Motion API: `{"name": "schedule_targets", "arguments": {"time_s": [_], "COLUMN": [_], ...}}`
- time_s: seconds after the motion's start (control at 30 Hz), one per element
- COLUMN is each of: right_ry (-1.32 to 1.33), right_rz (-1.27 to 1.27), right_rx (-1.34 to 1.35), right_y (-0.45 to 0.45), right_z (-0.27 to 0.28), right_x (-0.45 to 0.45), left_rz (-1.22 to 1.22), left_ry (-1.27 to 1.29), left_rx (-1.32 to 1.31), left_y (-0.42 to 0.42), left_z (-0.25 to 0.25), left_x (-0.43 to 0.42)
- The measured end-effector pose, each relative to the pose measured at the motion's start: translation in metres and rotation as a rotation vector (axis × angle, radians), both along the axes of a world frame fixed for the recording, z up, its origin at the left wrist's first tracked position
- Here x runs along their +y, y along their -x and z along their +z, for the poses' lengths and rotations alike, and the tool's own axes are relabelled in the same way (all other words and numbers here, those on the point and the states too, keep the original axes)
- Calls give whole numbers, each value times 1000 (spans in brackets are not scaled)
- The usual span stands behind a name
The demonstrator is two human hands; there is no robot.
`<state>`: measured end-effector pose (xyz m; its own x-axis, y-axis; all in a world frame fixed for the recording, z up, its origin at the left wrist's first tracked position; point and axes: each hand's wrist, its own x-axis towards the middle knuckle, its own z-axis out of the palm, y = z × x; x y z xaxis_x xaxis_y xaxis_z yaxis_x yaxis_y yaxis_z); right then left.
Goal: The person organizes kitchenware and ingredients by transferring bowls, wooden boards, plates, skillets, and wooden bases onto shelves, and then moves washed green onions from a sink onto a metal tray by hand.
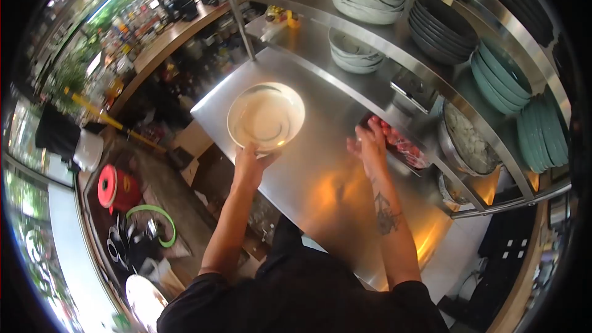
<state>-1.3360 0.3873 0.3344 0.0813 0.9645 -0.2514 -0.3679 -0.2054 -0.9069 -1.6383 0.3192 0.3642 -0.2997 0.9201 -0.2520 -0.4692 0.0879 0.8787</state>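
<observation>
A wide pale bowl (265, 117) with a light rim is over the left part of the steel counter. My left hand (250, 165) grips its near edge, with the other fingers partly hidden beneath. Whether the bowl touches the counter I cannot tell. My right hand (370, 148) is open, fingers apart, over the counter's right side. Just beyond it, under the shelf, lies a tray of red pieces (404, 147), some round like small tomatoes. No object shows in that hand.
Above the steel counter (308, 179), a shelf carries stacked white bowls (370, 0), black bowls (441, 31) and green bowls (499, 77). A metal bowl of pale pieces (465, 142) sits to the right. At left are a red pot (117, 188) and a green ring (168, 213).
</observation>
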Motion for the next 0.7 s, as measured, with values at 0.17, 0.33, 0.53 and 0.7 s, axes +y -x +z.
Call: {"name": "schedule_targets", "arguments": {"time_s": [0.17,0.33,0.53,0.7], "right_ry": [101,321,164,173], "right_rz": [-255,-436,-429,-401], "right_rx": [-10,-177,-315,-398], "right_y": [44,43,32,21], "right_z": [49,55,25,10], "right_x": [165,274,293,304], "left_rz": [-224,-166,-430,-499], "left_ry": [-98,-66,-130,-157], "left_rx": [-83,-34,-83,1], "left_y": [36,27,38,8], "left_z": [-12,-2,18,28], "left_x": [183,296,324,366]}}
